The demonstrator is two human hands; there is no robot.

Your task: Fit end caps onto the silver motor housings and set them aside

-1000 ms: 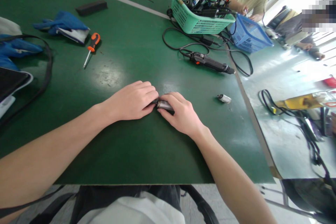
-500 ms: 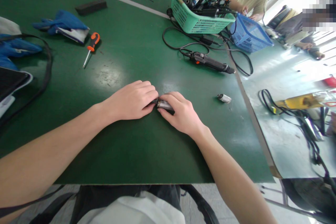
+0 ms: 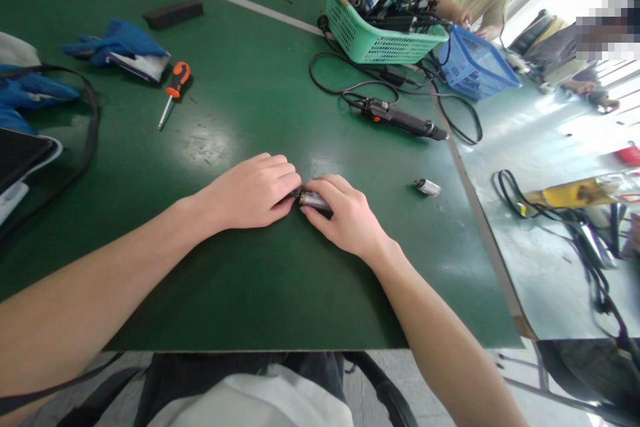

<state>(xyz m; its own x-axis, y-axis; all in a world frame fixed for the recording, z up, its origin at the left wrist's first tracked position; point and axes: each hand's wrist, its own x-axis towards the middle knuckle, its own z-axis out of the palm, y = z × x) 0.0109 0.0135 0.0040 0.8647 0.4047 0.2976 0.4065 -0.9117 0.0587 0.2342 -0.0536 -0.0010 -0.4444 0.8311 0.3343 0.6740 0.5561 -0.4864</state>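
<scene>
Both of my hands meet at the middle of the green table over one metal cylinder [image 3: 313, 199], which looks like a small motor. My right hand [image 3: 349, 211] is closed round its silvery body. My left hand [image 3: 263, 192] pinches the dark, narrower end on the left, most of which its fingers hide. A second small metal cylinder [image 3: 427, 187] lies apart to the right. Beyond my hands rests a black electric screwdriver [image 3: 400, 118] with a cord. An orange-and-black screwdriver [image 3: 175, 90] lies at the upper left.
A green basket [image 3: 385, 52] full of tools and cables stands at the back, beside a blue basket [image 3: 480, 70]. Blue gloves [image 3: 117, 47] and a dark block [image 3: 173, 13] lie at the left. Across a seam, the right-hand table holds a yellow tool [image 3: 570, 194] and cables. Other people sit beyond.
</scene>
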